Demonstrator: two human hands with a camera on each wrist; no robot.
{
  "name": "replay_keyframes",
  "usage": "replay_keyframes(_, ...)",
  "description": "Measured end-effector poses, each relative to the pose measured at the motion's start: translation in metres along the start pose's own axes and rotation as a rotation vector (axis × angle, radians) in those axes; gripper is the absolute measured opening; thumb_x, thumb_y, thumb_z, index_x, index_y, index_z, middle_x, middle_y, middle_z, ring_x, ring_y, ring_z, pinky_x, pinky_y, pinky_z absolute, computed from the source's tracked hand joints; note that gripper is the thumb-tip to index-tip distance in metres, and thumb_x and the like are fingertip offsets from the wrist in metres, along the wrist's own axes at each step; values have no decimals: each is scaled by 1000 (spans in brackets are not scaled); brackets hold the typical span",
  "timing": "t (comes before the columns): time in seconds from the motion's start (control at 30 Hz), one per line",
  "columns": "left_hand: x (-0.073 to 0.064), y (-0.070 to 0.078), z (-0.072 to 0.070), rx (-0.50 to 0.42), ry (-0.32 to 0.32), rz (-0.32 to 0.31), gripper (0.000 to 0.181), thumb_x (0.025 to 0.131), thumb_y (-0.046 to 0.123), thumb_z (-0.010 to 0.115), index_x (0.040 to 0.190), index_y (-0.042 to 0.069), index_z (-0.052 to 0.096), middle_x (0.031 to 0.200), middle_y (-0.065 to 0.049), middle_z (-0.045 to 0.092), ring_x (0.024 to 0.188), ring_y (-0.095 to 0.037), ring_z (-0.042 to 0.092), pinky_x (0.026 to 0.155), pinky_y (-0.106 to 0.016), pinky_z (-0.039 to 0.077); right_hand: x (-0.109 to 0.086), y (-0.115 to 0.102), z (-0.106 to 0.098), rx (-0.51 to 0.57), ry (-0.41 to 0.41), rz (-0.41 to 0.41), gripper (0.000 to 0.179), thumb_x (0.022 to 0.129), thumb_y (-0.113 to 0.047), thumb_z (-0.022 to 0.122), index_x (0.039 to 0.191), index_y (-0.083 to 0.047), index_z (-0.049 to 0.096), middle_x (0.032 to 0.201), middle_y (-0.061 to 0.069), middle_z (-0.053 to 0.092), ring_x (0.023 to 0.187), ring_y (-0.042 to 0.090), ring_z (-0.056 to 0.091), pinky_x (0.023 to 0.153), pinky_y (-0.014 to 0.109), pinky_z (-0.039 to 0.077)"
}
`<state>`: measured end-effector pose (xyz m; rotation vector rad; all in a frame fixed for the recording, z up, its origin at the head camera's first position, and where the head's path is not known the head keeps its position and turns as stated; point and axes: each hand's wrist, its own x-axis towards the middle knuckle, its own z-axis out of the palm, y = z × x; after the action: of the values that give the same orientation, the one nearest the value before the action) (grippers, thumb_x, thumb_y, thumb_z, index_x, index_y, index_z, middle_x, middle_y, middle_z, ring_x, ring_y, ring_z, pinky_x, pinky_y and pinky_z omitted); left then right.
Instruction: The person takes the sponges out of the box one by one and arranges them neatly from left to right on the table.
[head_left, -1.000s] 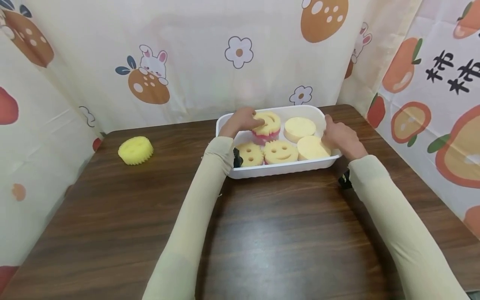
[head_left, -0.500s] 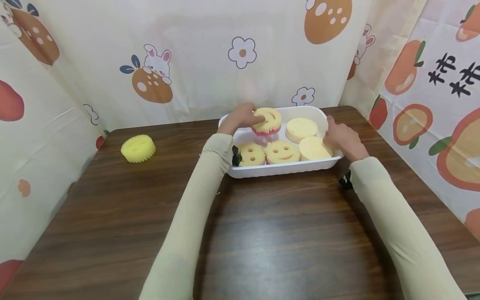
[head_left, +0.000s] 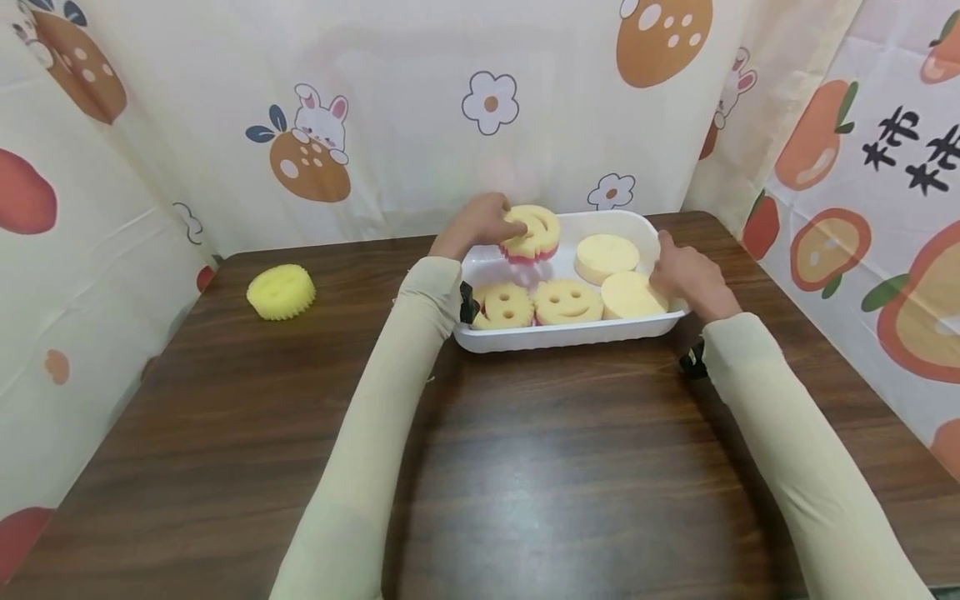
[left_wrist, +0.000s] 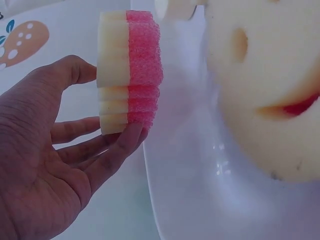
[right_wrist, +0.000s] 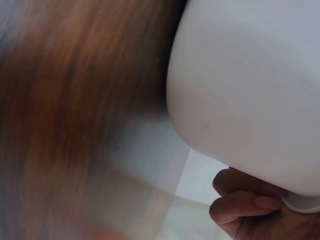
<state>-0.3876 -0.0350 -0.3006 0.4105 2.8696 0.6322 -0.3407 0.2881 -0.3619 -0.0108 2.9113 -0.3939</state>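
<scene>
Fingers and thumb of my left hand pinch a round smiley-face sponge, cream on one layer and pink on the other. In the left wrist view the sponge is held by its edge, apart from the white tray's rim. My right hand grips the right end of the white tray; the right wrist view shows curled fingers at its rim. Inside lie two more smiley sponges, along the near side, and two plain round cream sponges at the right.
A yellow scalloped sponge lies on the dark wood table, well left of the tray. Patterned curtains with fruit and rabbit prints hang behind the table and along both sides.
The left hand has raised the smiley sponge up from the tray, slightly back. The right hand keeps its grip on the tray. The head view has shifted a little.
</scene>
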Motion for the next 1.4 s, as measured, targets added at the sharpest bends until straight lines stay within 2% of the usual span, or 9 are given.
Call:
replay_keyframes(0.23, -5, 0, -9, 9, 7, -17, 63, 92, 43, 61, 140, 4, 49, 138, -12, 57, 117, -25, 54, 104, -36, 47, 0, -1, 0, 8, -24, 12, 71, 102, -25, 36, 157, -1, -1, 139, 40, 40, 112, 49, 51, 94, 68, 43)
replay_keyframes(0.43, -10, -2, -16, 4, 47, -20, 64, 91, 44, 63, 140, 5, 50, 139, -11, 57, 116, -23, 54, 103, -35, 48, 0, 1, -1, 7, -18, 6, 69, 102, -24, 36, 157, -1, 0, 138, 40, 40, 113, 50, 51, 94, 68, 43)
replay_keyframes(0.6, -16, -7, -21, -29, 82, -26, 62, 90, 42, 63, 138, 5, 51, 134, -12, 59, 110, -24, 56, 97, -35, 51, 1, 0, 0, -2, -16, -2, 70, 102, -25, 34, 157, -1, -1, 138, 40, 41, 116, 51, 51, 94, 67, 44)
replay_keyframes(0.9, -24, -22, -29, -45, 153, -37, 61, 88, 41, 65, 134, 3, 53, 135, -14, 59, 118, -26, 56, 105, -39, 47, 1, 2, 1, -11, -12, -1, 70, 102, -26, 31, 157, -1, -4, 140, 42, 38, 118, 54, 49, 94, 68, 43)
replay_keyframes(1.4, -35, -42, -37, -68, 164, -96, 62, 88, 41, 66, 134, 2, 52, 132, -14, 60, 110, -26, 56, 100, -40, 50, 1, 2, 2, -6, -6, -9, 70, 102, -27, 31, 157, -1, -4, 141, 41, 38, 119, 54, 49, 95, 69, 42)
